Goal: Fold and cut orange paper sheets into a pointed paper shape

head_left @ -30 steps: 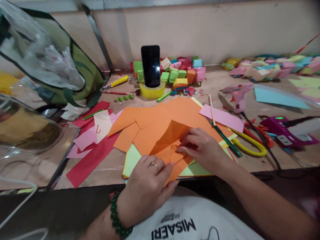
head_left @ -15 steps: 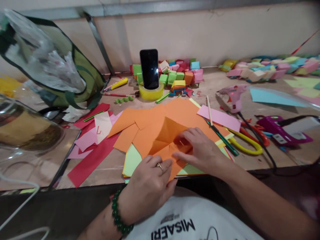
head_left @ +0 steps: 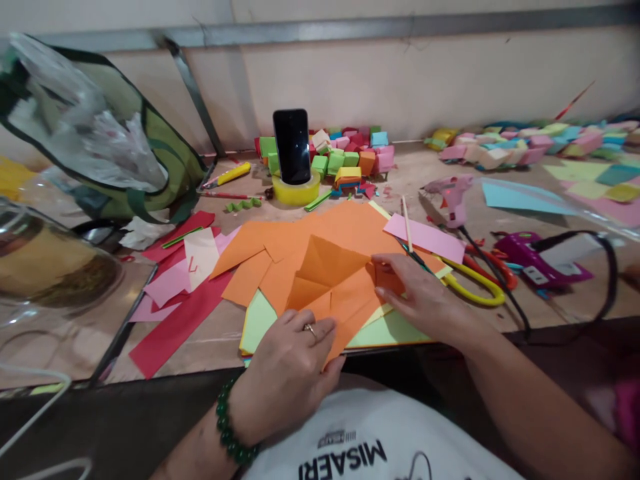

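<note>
A folded piece of orange paper point(head_left: 333, 267) with creases and raised flaps lies in front of me, on top of flat orange sheets point(head_left: 345, 220). My left hand point(head_left: 295, 353), with a ring and a green bead bracelet, grips its near left edge, thumb below and fingers above. On the other side, my right hand point(head_left: 415, 290) pinches the paper's right corner between thumb and fingertips. Under the orange pieces, pale green sheets point(head_left: 395, 331) show along the table edge.
Behind the paper a phone point(head_left: 293, 147) leans upright in a yellow tape roll point(head_left: 297, 191), near colourful folded paper blocks point(head_left: 345, 157). To the right are a pink glue gun point(head_left: 453, 200), yellow-handled scissors point(head_left: 480, 293) and a purple power strip point(head_left: 545, 260). A glass jar point(head_left: 55, 260) stands left.
My right hand has moved right, to the paper's right corner, and the orange paper is spread wider. The left hand keeps its hold. The view has shifted slightly.
</note>
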`<state>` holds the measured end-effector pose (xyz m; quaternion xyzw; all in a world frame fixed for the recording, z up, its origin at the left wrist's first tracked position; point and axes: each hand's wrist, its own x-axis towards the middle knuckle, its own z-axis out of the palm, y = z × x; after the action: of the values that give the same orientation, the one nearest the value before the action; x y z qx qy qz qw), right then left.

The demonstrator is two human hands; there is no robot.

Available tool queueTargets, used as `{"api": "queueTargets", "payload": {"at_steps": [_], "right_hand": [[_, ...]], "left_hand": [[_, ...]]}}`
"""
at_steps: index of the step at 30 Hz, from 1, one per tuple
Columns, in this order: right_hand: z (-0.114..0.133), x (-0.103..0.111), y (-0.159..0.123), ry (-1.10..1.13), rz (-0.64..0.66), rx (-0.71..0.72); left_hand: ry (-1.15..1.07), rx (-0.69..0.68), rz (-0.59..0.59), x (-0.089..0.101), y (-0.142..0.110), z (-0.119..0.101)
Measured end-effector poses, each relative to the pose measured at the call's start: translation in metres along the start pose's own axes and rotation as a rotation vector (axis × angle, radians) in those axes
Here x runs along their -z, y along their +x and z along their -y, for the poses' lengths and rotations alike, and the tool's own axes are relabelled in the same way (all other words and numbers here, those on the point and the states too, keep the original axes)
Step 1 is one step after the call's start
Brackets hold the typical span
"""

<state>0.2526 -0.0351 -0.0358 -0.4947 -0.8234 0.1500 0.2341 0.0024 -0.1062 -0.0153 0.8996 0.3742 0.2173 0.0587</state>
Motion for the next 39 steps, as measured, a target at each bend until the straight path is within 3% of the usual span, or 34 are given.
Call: {"api": "queueTargets", "payload": {"at_steps": [3,8,13,16,19,23,26,30,36,39], "right_hand": [[0.005,0.003,0.002,-0.031,0.026,0.001],[0.044,-0.004,0.017,-0.293,-0.043,-0.069],[0.063,-0.015,0.030,-0.342,0.067,-0.133],[0.055,-0.013,0.034,-0.359,0.078,-0.139],[0.046,-0.010,0.034,-0.378,-0.013,-0.154],[0.046,-0.006,0.026,-0.276,-0.161,-0.003],[0.049,-0.004,0.016,-0.127,-0.075,0.084],[0.036,0.002,0.005,-0.075,0.023,0.031],[-0.003,0.010,0.000,-0.151,-0.065,-0.032],[-0.009,0.010,-0.001,-0.148,-0.090,0.025]], "left_hand": [[-0.028,0.017,0.013,0.000,0.000,0.000],[-0.034,0.024,0.027,0.000,0.000,-0.001],[-0.029,0.030,0.025,-0.001,-0.001,0.000],[-0.039,0.029,0.038,-0.002,-0.003,0.002],[-0.061,0.043,0.068,-0.001,-0.004,0.003],[-0.100,0.096,0.133,0.002,0.002,0.000],[-0.072,0.120,0.191,0.004,0.008,-0.005],[-0.038,0.128,0.235,0.003,0.012,-0.008],[-0.069,0.169,0.254,0.005,0.011,-0.010],[-0.088,0.181,0.235,0.008,0.011,-0.009]]}}
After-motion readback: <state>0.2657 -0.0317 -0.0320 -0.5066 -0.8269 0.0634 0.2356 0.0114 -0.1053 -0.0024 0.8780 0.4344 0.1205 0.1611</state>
